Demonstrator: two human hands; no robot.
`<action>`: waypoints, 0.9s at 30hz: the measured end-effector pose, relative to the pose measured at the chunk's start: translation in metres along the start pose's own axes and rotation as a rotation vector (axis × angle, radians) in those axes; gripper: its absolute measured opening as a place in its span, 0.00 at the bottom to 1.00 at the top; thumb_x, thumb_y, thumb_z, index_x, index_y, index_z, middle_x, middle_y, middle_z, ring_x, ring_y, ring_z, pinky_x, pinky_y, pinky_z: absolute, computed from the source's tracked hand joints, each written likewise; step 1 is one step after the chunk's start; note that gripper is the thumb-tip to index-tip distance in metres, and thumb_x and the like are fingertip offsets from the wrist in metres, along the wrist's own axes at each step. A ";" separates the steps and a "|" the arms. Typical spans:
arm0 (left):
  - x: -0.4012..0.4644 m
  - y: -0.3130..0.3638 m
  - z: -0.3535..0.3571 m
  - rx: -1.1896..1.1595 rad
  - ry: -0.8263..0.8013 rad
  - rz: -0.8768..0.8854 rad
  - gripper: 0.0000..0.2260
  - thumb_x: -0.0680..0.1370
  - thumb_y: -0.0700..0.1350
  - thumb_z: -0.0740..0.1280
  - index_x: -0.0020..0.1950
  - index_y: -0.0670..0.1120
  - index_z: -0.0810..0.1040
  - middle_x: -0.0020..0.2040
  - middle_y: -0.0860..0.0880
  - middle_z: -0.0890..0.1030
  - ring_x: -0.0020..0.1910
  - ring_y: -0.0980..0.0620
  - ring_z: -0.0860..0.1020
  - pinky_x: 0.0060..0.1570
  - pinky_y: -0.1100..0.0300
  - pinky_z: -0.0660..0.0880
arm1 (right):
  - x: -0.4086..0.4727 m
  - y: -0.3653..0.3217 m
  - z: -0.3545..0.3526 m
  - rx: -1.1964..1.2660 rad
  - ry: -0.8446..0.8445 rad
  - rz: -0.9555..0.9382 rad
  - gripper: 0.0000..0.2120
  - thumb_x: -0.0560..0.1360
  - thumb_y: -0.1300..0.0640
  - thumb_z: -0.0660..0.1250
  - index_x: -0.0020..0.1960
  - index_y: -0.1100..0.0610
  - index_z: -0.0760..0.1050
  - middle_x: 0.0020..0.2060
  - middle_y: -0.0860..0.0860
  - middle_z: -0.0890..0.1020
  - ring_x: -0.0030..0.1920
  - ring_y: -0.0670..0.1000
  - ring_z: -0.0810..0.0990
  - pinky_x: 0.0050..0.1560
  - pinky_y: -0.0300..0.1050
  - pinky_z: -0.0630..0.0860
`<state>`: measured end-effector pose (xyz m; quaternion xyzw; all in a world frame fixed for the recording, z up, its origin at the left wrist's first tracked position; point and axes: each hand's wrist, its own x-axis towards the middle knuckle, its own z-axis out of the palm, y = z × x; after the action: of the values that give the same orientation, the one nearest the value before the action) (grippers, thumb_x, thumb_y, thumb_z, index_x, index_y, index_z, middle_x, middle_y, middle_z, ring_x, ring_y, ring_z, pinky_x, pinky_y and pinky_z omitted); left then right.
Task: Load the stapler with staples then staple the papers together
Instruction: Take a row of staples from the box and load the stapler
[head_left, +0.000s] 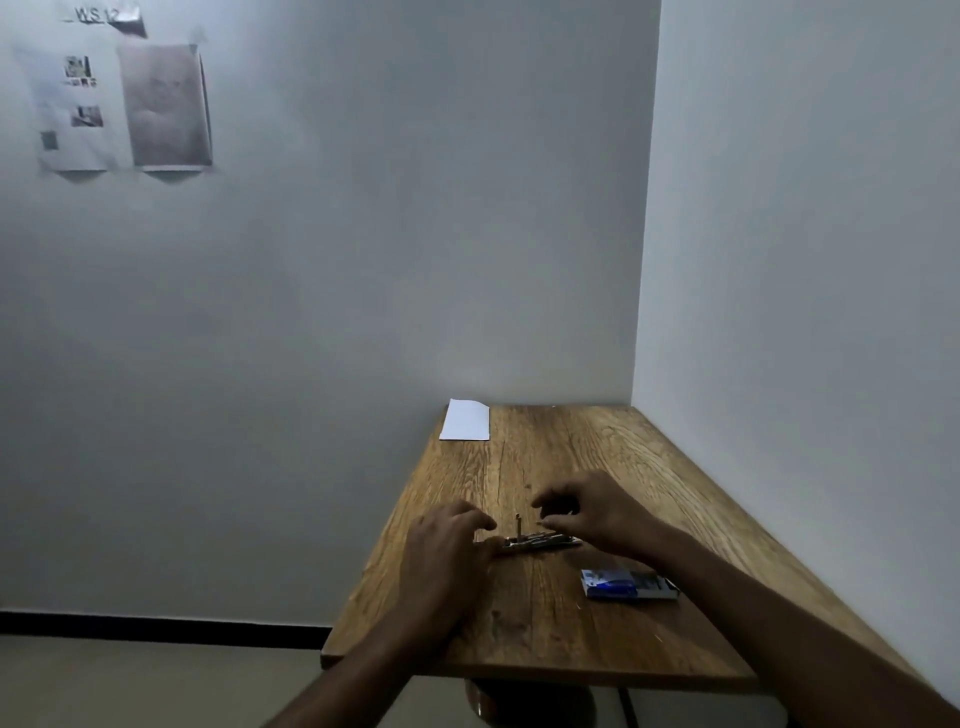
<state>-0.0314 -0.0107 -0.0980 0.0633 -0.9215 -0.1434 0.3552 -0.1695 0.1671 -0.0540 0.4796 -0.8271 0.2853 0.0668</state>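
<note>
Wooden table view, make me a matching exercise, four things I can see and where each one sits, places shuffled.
Things:
1. stapler
2. staple box
3. white paper
4. printed sheets

Places:
A. far left corner of the table
B. taped on the wall
C. between the left hand and right hand
D. near the right forearm, on the table

Pairs: 1-C, 2-D, 3-A, 4-B
</note>
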 end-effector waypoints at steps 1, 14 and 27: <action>0.000 -0.002 0.003 0.013 -0.033 0.003 0.13 0.77 0.57 0.67 0.59 0.56 0.79 0.61 0.58 0.79 0.60 0.58 0.74 0.61 0.59 0.70 | 0.003 0.000 0.002 -0.010 -0.008 -0.011 0.13 0.72 0.59 0.76 0.56 0.54 0.82 0.46 0.45 0.85 0.43 0.33 0.81 0.45 0.28 0.77; -0.001 -0.008 0.012 0.076 -0.089 0.037 0.11 0.78 0.56 0.66 0.58 0.56 0.79 0.54 0.58 0.81 0.56 0.58 0.73 0.55 0.62 0.62 | 0.008 0.008 0.012 -0.062 -0.043 0.015 0.16 0.71 0.59 0.76 0.58 0.53 0.81 0.47 0.47 0.86 0.43 0.37 0.84 0.49 0.37 0.82; -0.001 -0.010 0.013 0.037 -0.099 0.027 0.10 0.78 0.55 0.66 0.58 0.56 0.79 0.52 0.58 0.81 0.52 0.59 0.74 0.56 0.60 0.70 | 0.012 0.013 0.016 -0.088 -0.047 0.002 0.12 0.71 0.60 0.76 0.52 0.51 0.82 0.44 0.46 0.86 0.42 0.34 0.83 0.47 0.36 0.82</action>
<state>-0.0391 -0.0171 -0.1111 0.0504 -0.9412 -0.1246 0.3101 -0.1842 0.1548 -0.0677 0.4821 -0.8406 0.2372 0.0681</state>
